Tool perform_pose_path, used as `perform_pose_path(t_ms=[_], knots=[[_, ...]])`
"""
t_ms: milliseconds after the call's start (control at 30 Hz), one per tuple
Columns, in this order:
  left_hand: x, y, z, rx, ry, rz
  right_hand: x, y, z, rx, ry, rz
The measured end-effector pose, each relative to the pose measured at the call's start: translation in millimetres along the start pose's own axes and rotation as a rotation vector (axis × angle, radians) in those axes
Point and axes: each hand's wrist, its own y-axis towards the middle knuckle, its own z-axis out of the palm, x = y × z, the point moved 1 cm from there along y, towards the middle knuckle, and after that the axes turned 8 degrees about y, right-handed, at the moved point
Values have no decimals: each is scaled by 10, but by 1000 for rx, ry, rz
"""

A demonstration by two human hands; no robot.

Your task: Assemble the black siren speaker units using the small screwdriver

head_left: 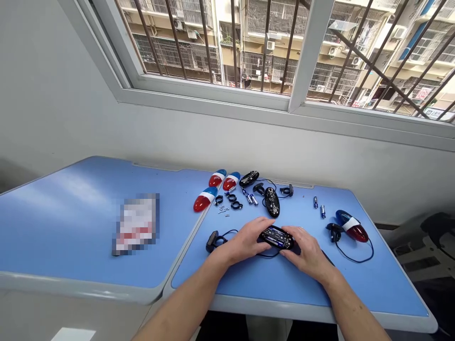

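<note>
Between my hands is a black oval light base (276, 238), its inner side facing up. Blue-and-silver batteries lie in its slots. My left hand (249, 239) grips the left end, with thumb at the near edge and fingers at the far edge. Around the right end my right hand (306, 251) is closed in the same way. A thin cable runs out below the base. Left of my left hand sits a black switch unit (212, 241) with a ring clamp and cable. Just beyond the hands lies another black base (272, 202), tilted and cabled.
Several red-white-blue covers (205, 199) lie at the back left, by black ring clamps (236, 205) and small screws (223, 209). Loose batteries (323, 211) stand at the back right. An assembled light (351, 226) lies on the right. A blurred packet (137, 222) rests on the left table.
</note>
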Motion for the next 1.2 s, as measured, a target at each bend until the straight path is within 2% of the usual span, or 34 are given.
perform_pose_path(t_ms=[267, 433, 500, 633, 733, 833, 967, 1100, 1200], knots=[[-40, 6, 29, -20, 95, -44, -58, 9, 21, -58, 50, 125], [-106, 22, 78, -51, 221, -100, -109, 20, 52, -163, 166, 268], [-123, 32, 111, -71, 263, -133, -147, 18, 73, -187, 245, 341], [-119, 61, 211, -83, 306, -214, -200, 32, 152, -145, 493, 462], [-76, 83, 289, -129, 266, -253, -176, 83, 222, -164, 673, 502], [-15, 92, 339, -198, 153, -243, -106, 163, 264, -201, 749, 537], [21, 78, 353, -224, -11, -121, 18, 302, 253, -188, 605, 568], [9, 40, 332, -118, -164, -90, 131, 437, 211, -154, 306, 588], [13, 13, 300, -86, -171, -89, 171, 488, 203, -107, 173, 604]])
